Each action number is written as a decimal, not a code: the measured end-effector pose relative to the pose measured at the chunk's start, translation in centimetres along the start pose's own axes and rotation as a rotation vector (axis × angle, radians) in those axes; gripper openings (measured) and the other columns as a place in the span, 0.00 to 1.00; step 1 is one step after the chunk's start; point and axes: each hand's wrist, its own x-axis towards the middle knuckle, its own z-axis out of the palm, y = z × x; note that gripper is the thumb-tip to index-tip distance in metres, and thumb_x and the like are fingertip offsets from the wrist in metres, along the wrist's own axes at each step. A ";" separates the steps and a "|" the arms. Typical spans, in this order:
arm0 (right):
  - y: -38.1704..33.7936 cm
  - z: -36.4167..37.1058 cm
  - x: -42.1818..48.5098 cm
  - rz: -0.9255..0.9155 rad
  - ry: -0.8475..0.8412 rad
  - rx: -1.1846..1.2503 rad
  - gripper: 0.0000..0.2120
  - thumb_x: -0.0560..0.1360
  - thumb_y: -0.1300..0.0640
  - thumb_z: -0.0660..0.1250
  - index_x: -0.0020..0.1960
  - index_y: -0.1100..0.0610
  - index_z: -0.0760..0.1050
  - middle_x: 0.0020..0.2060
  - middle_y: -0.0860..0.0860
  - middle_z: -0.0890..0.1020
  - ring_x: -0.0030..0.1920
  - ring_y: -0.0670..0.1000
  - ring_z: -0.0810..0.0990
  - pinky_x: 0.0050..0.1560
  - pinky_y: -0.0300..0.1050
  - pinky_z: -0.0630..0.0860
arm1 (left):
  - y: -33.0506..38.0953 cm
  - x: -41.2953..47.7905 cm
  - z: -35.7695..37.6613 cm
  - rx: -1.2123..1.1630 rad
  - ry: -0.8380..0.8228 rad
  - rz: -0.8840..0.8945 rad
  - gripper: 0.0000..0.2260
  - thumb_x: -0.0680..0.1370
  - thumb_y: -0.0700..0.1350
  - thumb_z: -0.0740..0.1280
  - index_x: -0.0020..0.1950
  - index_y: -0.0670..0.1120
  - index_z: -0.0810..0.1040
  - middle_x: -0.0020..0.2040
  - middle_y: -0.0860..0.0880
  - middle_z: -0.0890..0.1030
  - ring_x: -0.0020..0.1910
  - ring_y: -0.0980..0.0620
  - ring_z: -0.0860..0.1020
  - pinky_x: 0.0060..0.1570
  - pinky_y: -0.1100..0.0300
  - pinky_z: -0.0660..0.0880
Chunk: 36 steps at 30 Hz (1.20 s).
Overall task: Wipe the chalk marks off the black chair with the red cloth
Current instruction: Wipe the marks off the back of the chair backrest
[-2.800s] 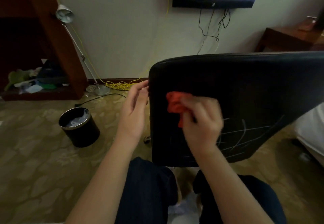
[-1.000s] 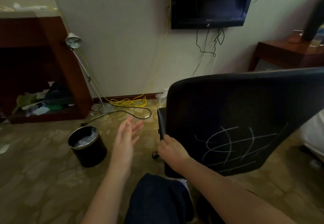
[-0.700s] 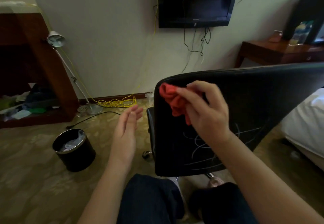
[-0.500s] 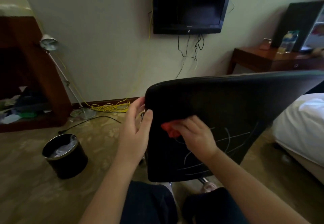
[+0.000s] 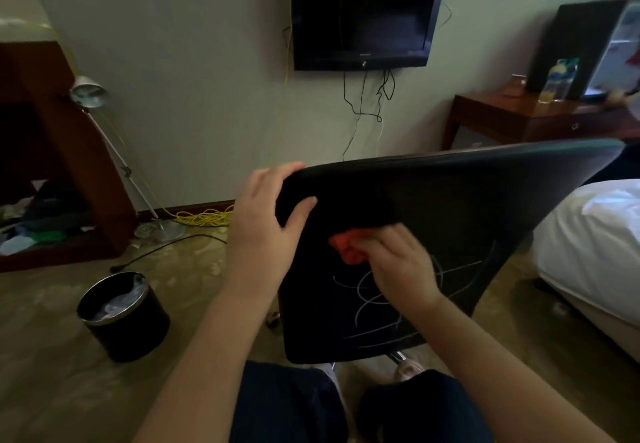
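Red cloth (image 5: 347,251), clutched in right hand (image 5: 398,266), presses black chair (image 5: 450,207) above chalk marks (image 5: 375,333); left hand (image 5: 266,231) grips its corner.

The chair (image 5: 450,207) stands straight ahead of us at twelve o'clock, its back toward us. Our left hand (image 5: 266,231) grips its corner at ten o'clock. Our right hand (image 5: 398,266) holds the cloth (image 5: 346,250) on the back, with the chalk marks (image 5: 381,311) just below. The bin (image 5: 128,335) stands at eight o'clock and the lamp (image 5: 117,155) behind it. The television (image 5: 360,9) hangs at twelve, the desk (image 5: 512,110) is at two, and the bed (image 5: 595,241) at three.
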 end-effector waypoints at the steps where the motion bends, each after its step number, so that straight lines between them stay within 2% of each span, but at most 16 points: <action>1: 0.6 0.6 -1.3 0.017 -0.103 0.003 0.17 0.85 0.55 0.57 0.53 0.58 0.84 0.51 0.51 0.83 0.47 0.51 0.79 0.48 0.46 0.79 | -0.1 0.3 -0.1 0.004 -0.004 -0.009 0.17 0.76 0.49 0.70 0.65 0.50 0.76 0.54 0.57 0.73 0.52 0.61 0.71 0.51 0.78 0.66; 3: 0.6 0.7 -2.2 0.081 -0.158 0.023 0.15 0.84 0.56 0.58 0.54 0.57 0.84 0.51 0.51 0.82 0.47 0.51 0.79 0.47 0.47 0.80 | 0.1 0.6 -0.3 -0.006 -0.010 -0.027 0.16 0.75 0.48 0.72 0.63 0.51 0.77 0.53 0.57 0.74 0.53 0.61 0.72 0.52 0.73 0.68; 5: -0.6 -0.5 -0.2 0.107 0.022 0.046 0.16 0.84 0.58 0.58 0.53 0.60 0.84 0.48 0.55 0.82 0.46 0.52 0.78 0.48 0.45 0.78 | 0.3 0.7 -0.4 -0.054 0.003 -0.076 0.18 0.73 0.47 0.74 0.61 0.51 0.76 0.53 0.58 0.76 0.54 0.59 0.74 0.55 0.65 0.73; 7: -2.4 -2.9 3.6 0.103 0.259 0.028 0.11 0.82 0.62 0.62 0.54 0.64 0.83 0.47 0.60 0.81 0.47 0.55 0.77 0.51 0.42 0.75 | 0.3 0.8 -0.4 -0.145 0.035 -0.168 0.21 0.71 0.46 0.77 0.60 0.53 0.73 0.51 0.60 0.77 0.54 0.58 0.76 0.56 0.58 0.76; 10: -3.9 -6.3 8.8 0.150 0.408 -0.022 0.11 0.78 0.65 0.67 0.58 0.66 0.80 0.51 0.62 0.80 0.52 0.56 0.75 0.59 0.37 0.70 | 0.2 0.8 -0.3 -0.280 0.052 -0.254 0.24 0.69 0.45 0.79 0.57 0.56 0.70 0.48 0.61 0.80 0.52 0.62 0.77 0.53 0.61 0.76; 12: -5.0 -6.6 11.0 0.203 0.333 -0.058 0.12 0.78 0.61 0.66 0.59 0.64 0.80 0.53 0.58 0.82 0.53 0.55 0.75 0.58 0.36 0.68 | 0.2 0.7 -0.2 -0.324 0.033 -0.265 0.24 0.68 0.44 0.79 0.54 0.60 0.69 0.48 0.61 0.80 0.51 0.65 0.77 0.49 0.69 0.74; 14: -6.5 -5.1 12.0 0.183 0.181 -0.094 0.13 0.75 0.60 0.64 0.57 0.62 0.81 0.50 0.56 0.84 0.50 0.56 0.77 0.53 0.41 0.70 | -0.2 0.7 -0.3 -0.394 -0.017 -0.266 0.24 0.69 0.40 0.78 0.55 0.59 0.70 0.48 0.63 0.81 0.51 0.66 0.78 0.51 0.70 0.74; 17: -9.0 -1.6 11.7 0.094 0.088 -0.126 0.10 0.73 0.62 0.66 0.52 0.62 0.81 0.49 0.56 0.84 0.49 0.58 0.80 0.53 0.50 0.75 | -1.9 0.3 -1.6 -0.798 -0.056 -0.337 0.24 0.75 0.33 0.70 0.66 0.53 0.69 0.59 0.57 0.82 0.60 0.57 0.79 0.59 0.60 0.75; 19: -10.1 -0.1 12.1 0.057 0.101 -0.121 0.07 0.72 0.63 0.66 0.47 0.61 0.81 0.44 0.56 0.83 0.46 0.58 0.80 0.51 0.49 0.74 | -2.8 0.0 -2.7 -0.977 0.011 -0.439 0.21 0.79 0.35 0.65 0.69 0.51 0.69 0.65 0.51 0.79 0.64 0.51 0.78 0.62 0.53 0.75; 21: -11.1 1.0 13.0 0.021 0.068 -0.153 0.06 0.71 0.62 0.63 0.42 0.60 0.79 0.39 0.55 0.81 0.42 0.58 0.79 0.47 0.48 0.69 | -2.8 -0.4 -3.3 -0.949 0.059 -0.488 0.16 0.81 0.39 0.62 0.69 0.51 0.71 0.65 0.49 0.79 0.65 0.50 0.77 0.66 0.50 0.72; 23: -11.9 2.1 14.1 -0.010 0.001 -0.176 0.12 0.70 0.61 0.56 0.39 0.59 0.78 0.34 0.54 0.79 0.37 0.57 0.78 0.41 0.48 0.69 | -2.5 -0.5 -3.6 -0.883 0.092 -0.493 0.13 0.83 0.39 0.59 0.65 0.51 0.74 0.62 0.49 0.80 0.64 0.50 0.78 0.65 0.52 0.73; 26: -12.4 2.2 15.3 -0.016 -0.095 -0.169 0.17 0.68 0.59 0.50 0.36 0.58 0.78 0.31 0.53 0.79 0.35 0.56 0.78 0.36 0.46 0.71 | -2.1 -0.4 -4.4 -0.793 0.128 -0.471 0.15 0.84 0.37 0.56 0.62 0.53 0.76 0.61 0.51 0.80 0.63 0.52 0.78 0.65 0.53 0.74; 29: -10.8 0.0 14.3 0.040 -0.077 -0.114 0.14 0.72 0.58 0.56 0.43 0.58 0.79 0.38 0.54 0.81 0.41 0.57 0.78 0.41 0.47 0.72 | -1.5 0.1 -4.9 -0.627 0.080 -0.345 0.14 0.84 0.38 0.57 0.68 0.48 0.74 0.62 0.54 0.79 0.64 0.59 0.76 0.68 0.58 0.71; 32: -7.6 -3.5 12.0 0.129 -0.006 -0.109 0.11 0.75 0.60 0.65 0.56 0.59 0.80 0.49 0.54 0.82 0.48 0.57 0.78 0.50 0.51 0.75 | 0.7 1.2 -4.4 -0.373 -0.016 -0.117 0.13 0.83 0.45 0.60 0.67 0.52 0.73 0.63 0.60 0.76 0.65 0.66 0.72 0.67 0.66 0.68; 34: -5.0 -6.2 10.8 0.213 0.047 -0.113 0.14 0.76 0.59 0.61 0.57 0.59 0.80 0.51 0.55 0.82 0.50 0.56 0.77 0.54 0.49 0.74 | 2.8 1.9 -3.1 -0.262 -0.074 0.007 0.14 0.81 0.47 0.60 0.66 0.52 0.75 0.62 0.60 0.77 0.65 0.65 0.71 0.65 0.72 0.64; 36: -2.1 -8.6 9.7 0.303 0.074 -0.152 0.15 0.76 0.58 0.59 0.57 0.61 0.79 0.51 0.56 0.82 0.52 0.57 0.76 0.55 0.46 0.71 | 4.8 2.2 -1.2 -0.133 -0.085 0.140 0.14 0.80 0.47 0.61 0.64 0.48 0.77 0.62 0.55 0.78 0.63 0.59 0.73 0.66 0.76 0.57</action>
